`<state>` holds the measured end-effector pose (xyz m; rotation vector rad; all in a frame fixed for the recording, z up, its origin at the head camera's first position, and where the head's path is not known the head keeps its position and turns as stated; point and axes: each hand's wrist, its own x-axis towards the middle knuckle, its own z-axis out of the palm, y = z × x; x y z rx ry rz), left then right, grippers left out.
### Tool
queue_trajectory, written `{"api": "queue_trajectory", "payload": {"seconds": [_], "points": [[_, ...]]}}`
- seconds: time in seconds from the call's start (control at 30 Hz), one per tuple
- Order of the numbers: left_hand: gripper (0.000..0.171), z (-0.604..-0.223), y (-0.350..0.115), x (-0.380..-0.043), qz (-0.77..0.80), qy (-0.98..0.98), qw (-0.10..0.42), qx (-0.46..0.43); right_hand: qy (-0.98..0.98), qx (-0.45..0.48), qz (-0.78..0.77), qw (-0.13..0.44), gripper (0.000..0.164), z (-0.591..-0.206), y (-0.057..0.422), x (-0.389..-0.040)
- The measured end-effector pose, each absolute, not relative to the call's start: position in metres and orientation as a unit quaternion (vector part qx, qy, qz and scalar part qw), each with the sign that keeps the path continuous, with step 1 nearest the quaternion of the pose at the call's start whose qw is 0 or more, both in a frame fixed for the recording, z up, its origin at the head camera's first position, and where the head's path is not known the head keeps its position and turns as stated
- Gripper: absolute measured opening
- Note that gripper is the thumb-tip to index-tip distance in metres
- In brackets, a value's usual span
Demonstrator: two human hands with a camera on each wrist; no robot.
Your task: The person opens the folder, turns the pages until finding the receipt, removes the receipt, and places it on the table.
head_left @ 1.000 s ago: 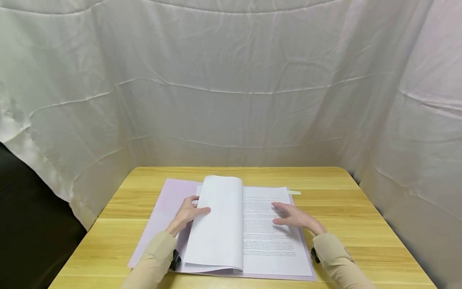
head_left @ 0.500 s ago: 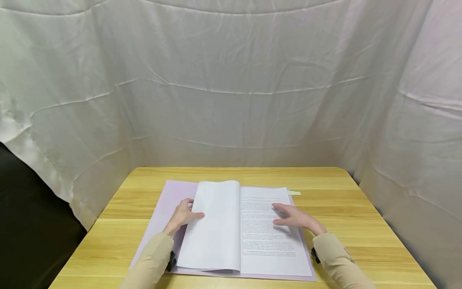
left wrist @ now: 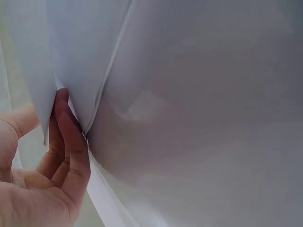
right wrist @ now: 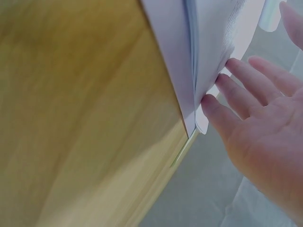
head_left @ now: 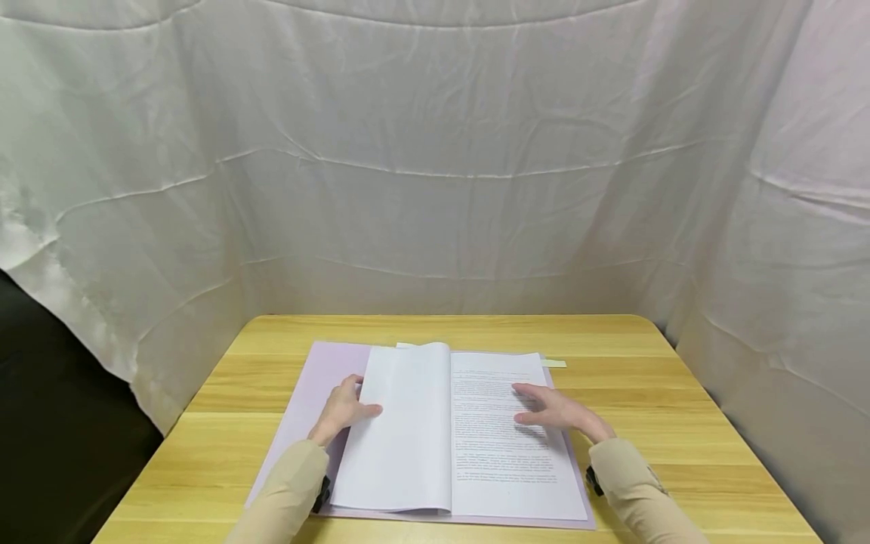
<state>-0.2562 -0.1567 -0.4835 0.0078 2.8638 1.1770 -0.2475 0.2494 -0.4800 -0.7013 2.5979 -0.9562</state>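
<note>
A light purple folder [head_left: 333,363] lies spread on the table with a stack of paper in it. The left hand [head_left: 342,409] pinches the left edge of the turned-over blank sheets [head_left: 404,438]. In the left wrist view, its thumb lies on one side of the paper [left wrist: 35,56] and its fingers [left wrist: 75,146] behind. The sheets curve over at the middle fold. The right hand [head_left: 557,412] is over the right side of the printed page [head_left: 496,468]. Its fingers [right wrist: 227,92] are spread and fairly straight, with fingertips touching the paper in the right wrist view.
A pale green tab [head_left: 554,363] sticks out at the folder's upper right. The wooden table [head_left: 680,453] has rounded far corners. Grey-white cloth [head_left: 435,189] hangs behind it and on both sides. Something black [head_left: 54,423] is at the far left.
The left hand has moved slightly left and toward the near edge, drawing the blank sheets lower and flatter. The fold shifted left a little. The right hand stays in place.
</note>
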Motion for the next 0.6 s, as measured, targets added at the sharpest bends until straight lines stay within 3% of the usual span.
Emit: {"api": "queue_trajectory", "payload": {"seconds": [0.6], "points": [[0.090, -0.487, -0.149, -0.254, 0.312, 0.950, 0.008, 0.016, 0.904, -0.234, -0.342, 0.101, 0.064, -0.486, 0.259, -0.264]]}}
